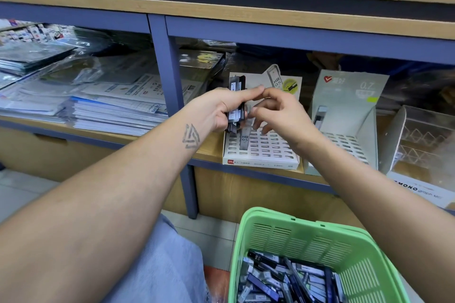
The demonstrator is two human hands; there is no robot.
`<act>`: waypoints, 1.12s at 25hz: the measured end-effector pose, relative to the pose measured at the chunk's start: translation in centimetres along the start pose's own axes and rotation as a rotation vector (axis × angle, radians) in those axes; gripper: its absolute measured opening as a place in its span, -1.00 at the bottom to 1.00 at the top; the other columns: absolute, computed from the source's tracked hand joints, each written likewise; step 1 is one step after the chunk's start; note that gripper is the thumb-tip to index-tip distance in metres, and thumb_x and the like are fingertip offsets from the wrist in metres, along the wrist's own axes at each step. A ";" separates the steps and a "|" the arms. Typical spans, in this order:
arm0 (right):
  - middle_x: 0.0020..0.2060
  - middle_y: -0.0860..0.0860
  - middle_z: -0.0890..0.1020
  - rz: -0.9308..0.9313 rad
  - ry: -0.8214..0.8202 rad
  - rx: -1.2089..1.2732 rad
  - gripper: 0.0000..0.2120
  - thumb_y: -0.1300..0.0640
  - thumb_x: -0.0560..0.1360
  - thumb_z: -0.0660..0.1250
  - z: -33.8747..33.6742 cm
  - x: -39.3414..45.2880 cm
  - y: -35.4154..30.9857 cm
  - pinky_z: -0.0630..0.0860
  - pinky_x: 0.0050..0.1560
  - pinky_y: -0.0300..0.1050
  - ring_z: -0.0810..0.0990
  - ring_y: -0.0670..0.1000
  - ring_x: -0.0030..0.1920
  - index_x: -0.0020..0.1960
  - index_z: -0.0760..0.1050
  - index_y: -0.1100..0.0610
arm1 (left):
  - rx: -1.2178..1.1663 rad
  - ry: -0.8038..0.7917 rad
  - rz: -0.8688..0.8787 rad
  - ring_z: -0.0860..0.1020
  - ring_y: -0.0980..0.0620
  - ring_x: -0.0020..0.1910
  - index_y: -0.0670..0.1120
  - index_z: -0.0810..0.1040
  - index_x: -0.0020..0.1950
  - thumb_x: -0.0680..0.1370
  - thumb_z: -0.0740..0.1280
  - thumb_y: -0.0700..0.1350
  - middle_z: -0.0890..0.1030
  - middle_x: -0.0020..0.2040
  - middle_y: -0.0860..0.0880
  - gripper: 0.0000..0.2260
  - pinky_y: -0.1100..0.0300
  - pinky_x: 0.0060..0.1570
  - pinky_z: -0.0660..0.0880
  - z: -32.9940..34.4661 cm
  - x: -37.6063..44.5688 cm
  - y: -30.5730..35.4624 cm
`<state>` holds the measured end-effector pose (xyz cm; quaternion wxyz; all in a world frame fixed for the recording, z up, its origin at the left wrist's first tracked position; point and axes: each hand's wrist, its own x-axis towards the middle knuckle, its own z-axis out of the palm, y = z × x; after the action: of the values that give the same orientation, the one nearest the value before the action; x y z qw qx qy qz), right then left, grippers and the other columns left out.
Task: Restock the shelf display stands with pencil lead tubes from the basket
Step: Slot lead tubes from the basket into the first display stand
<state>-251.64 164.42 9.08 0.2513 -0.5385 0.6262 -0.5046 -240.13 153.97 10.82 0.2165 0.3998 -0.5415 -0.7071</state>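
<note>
My left hand (216, 110) grips a bundle of dark pencil lead tubes (236, 96) upright in front of the shelf. My right hand (278, 110) is right beside it, fingertips touching the left forefinger and reaching at the bundle; whether it holds a tube is unclear. Below them stands a white slotted display stand (261, 152) marked HB 0.5, with one clear tube (244, 141) standing in it. A second grey stand (349, 115) marked 0.7 is to its right. The green basket (307, 238) at bottom right holds several lead tubes (288, 280).
Stacks of plastic-wrapped paper goods (98, 101) fill the shelf bay on the left, behind a blue upright post (170, 76). A clear acrylic holder (423, 138) and a white box sit at far right. My knee in light fabric (157, 265) is beside the basket.
</note>
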 end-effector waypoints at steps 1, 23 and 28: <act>-0.13 0.16 0.71 0.024 -0.029 0.053 -0.74 0.24 0.53 0.42 -0.6 -0.2 -0.2 0.56 -0.30 -0.11 0.64 -0.01 -0.27 0.20 0.52 0.17 | -0.007 0.014 0.021 0.60 0.02 -0.43 -0.16 0.60 0.11 0.47 0.51 0.11 0.65 -0.24 -0.09 -0.61 0.16 -0.38 0.59 0.5 0.2 0.1; -0.25 0.16 0.65 0.241 0.048 0.431 -0.84 0.45 0.55 0.31 -5.0 0.3 0.9 0.59 -0.30 -0.27 0.64 0.00 -0.36 0.09 0.56 0.33 | -0.233 0.095 0.096 0.35 0.09 -0.63 -0.19 0.50 -0.11 0.55 0.45 -0.15 0.46 -0.47 -0.08 -0.82 0.35 -0.58 0.31 2.0 2.2 0.7; -0.18 0.15 0.66 0.144 0.123 0.430 -0.89 0.42 0.50 0.41 -3.3 1.9 1.1 0.63 -0.09 -0.22 0.69 0.05 -0.22 -0.04 0.62 0.26 | -0.191 0.127 0.019 0.34 0.13 -0.65 -0.19 0.51 -0.06 0.62 0.31 -0.23 0.54 -0.42 -0.14 -0.93 0.37 -0.63 0.27 -1.4 1.7 0.4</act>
<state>-255.51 163.71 9.69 0.3570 -0.3947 0.5555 -0.6389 -240.06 151.71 10.46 0.2941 0.4163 -0.4604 -0.7268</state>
